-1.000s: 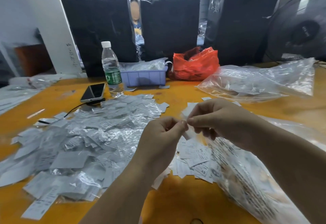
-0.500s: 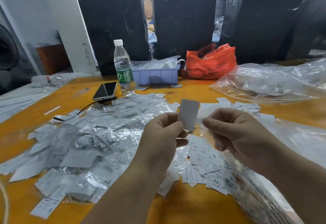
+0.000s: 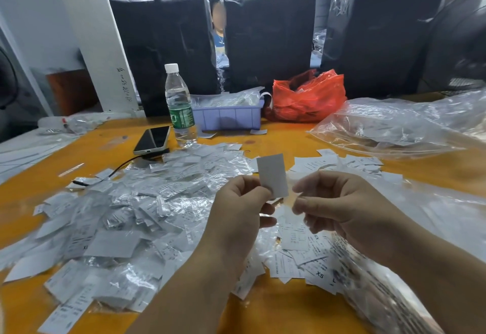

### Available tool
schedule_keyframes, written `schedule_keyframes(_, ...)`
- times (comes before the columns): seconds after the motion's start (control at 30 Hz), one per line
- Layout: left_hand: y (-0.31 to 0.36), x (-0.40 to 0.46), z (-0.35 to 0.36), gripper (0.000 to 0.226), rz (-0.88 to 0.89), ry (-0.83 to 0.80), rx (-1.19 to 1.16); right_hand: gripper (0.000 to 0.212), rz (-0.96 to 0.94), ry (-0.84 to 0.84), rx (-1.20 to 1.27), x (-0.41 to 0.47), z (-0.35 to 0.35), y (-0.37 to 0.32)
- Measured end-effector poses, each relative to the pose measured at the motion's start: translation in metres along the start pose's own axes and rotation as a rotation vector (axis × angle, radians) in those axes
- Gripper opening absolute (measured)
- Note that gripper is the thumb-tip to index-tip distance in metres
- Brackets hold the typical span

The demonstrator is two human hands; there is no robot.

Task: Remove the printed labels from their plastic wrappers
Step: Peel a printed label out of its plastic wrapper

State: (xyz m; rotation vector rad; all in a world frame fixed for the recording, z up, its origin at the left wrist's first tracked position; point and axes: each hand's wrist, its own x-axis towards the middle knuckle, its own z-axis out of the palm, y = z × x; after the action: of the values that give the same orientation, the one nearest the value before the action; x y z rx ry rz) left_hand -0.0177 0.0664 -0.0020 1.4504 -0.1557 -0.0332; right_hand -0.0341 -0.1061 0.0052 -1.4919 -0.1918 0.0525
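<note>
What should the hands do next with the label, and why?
Probably the left hand should drop the label onto the bare labels below. It stands clear, pinched by that hand alone; the right hand seems to pinch a thin clear wrapper, hard to see.

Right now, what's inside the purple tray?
The purple tray holds crumpled clear plastic heaped above its rim. Whatever lies beneath that plastic is covered by it and the tray wall.
</note>
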Motion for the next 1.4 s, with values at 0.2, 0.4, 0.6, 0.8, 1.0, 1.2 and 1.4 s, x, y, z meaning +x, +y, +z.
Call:
schedule_keyframes(0.2, 0.009, 0.012, 0.003, 0.007, 0.070, 0.046, 0.049, 0.026, 0.015, 0.000, -0.073, 0.000, 0.005, 0.001)
schedule_keyframes(0.4, 0.029, 0.018, 0.002, 0.002, 0.155, -0.020, 0.093, 0.024, 0.029, 0.002, -0.121, -0.001, 0.007, 0.003)
schedule_keyframes(0.6, 0.045, 0.018, -0.019, 0.005, 0.102, -0.024, 0.146, 0.017, 0.038, 0.000, -0.158, -0.001, 0.005, 0.006)
schedule_keyframes(0.8, 0.044, 0.014, -0.017, 0.005, 0.040, 0.019, 0.165, 0.021, 0.038, -0.002, -0.169, -0.002, 0.006, 0.005)
schedule_keyframes(1.0, 0.013, -0.006, -0.017, 0.007, -0.045, 0.008, 0.166, 0.031, 0.057, -0.001, -0.148, -0.003, 0.010, 0.004)
schedule_keyframes(1.2, 0.007, -0.007, -0.021, 0.009, 0.014, -0.018, 0.155, 0.044, 0.063, -0.040, -0.177, -0.004, 0.011, 0.004)
schedule_keyframes(1.4, 0.008, -0.007, -0.019, 0.009, 0.099, -0.032, 0.114, 0.054, 0.042, -0.111, -0.327, -0.003, 0.012, 0.006)
